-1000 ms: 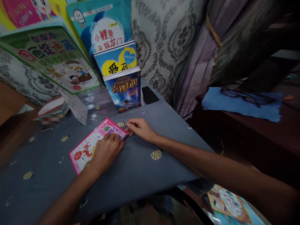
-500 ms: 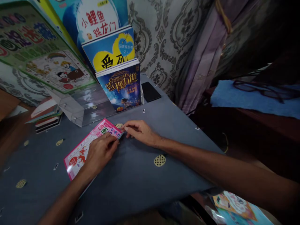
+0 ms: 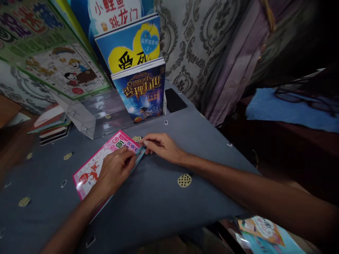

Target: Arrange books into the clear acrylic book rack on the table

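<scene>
Pink book (image 3: 97, 160): lies at a slant on the dark grey-blue tablecloth (image 3: 156, 190), in front of the clear stand and within reach of both hands. A light blue strip shows along its right side — perhaps an inner page, which would mean the cover sits slightly raised there.

Left hand (image 3: 116, 167): rests over the cover, fingers bent; tips hidden, so cannot tell whether they grip or only press. The placement would steady the book against sliding.

Right hand (image 3: 164, 147): at the book's upper right corner, fingers curled, thumb and forefinger close together. Cannot tell if the corner is pinched; a free corner seems the natural place to catch a thin edge.

Clear stand (image 3: 86, 123): behind the pink book; props the upright books at a backward lean.

Upright books: dark blue book (image 3: 143, 95) in front, yellow-heart book (image 3: 127, 46) behind and higher, green book (image 3: 60, 63) to the left. Stepped heights likely serve to show each title.

Side items: small stack of books (image 3: 53, 127) left of the stand; black flat object (image 3: 175, 100) beside its right end — both apart from the hands.
</scene>
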A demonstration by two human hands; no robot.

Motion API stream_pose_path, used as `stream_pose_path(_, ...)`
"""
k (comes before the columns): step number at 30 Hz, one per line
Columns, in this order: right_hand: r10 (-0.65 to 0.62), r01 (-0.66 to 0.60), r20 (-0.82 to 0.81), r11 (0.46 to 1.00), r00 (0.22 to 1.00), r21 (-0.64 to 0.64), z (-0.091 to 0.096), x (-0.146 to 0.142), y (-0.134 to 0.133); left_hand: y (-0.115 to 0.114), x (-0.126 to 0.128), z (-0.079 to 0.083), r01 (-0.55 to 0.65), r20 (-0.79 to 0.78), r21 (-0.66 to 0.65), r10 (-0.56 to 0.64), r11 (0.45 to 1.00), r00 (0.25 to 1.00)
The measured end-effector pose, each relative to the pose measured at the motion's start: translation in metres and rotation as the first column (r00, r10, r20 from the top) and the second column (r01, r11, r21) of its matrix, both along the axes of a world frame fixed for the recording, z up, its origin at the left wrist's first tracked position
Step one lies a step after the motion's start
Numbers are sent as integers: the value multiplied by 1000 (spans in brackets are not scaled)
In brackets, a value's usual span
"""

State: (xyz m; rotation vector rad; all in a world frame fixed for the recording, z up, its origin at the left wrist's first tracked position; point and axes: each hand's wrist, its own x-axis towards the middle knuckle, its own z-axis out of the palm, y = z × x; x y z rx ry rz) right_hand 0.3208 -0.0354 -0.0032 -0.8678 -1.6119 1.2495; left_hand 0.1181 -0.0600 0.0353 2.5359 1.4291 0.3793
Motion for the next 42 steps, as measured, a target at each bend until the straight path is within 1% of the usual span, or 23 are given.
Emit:
stream_pose_path(12,-9,9,28,1000,1000,27,0,-1,-1,-1,0,1,6,-24,-21,-7,1000,1000)
stream_pose_path(17,-10,8,67,999,998,42,2,-1,-3,-2,0,1,25,-27,11,-24,1000,999)
stream_pose_path(20,-17,11,102,999,995,54,2,0,-3,-5,1,0,32,-72,44,-29,999,997)
stream_pose_path(27,-28,6,151,990,988,142,6,2,-8,-13,7,-4,47,-219,164,-10,985,976)
stream_pose_path(30,-56,9,204,975,977,223,6,3,-8,-17,11,-5,58,-305,194,5,979,952)
stream_pose_path(32,-79,-13,283,951,956,310,4,4,-7,-19,13,-7,72,-357,214,10,974,934)
stream_pose_path(35,-107,-92,439,908,892,408,3,5,-8,-23,18,-10,95,-412,257,20,962,911)
stream_pose_path(39,-161,-163,585,872,795,461,5,4,-15,-25,20,-12,120,-441,273,13,954,898)
stream_pose_path(42,-218,-205,690,856,690,475,10,2,-21,-21,11,-9,131,-387,245,-27,961,922)
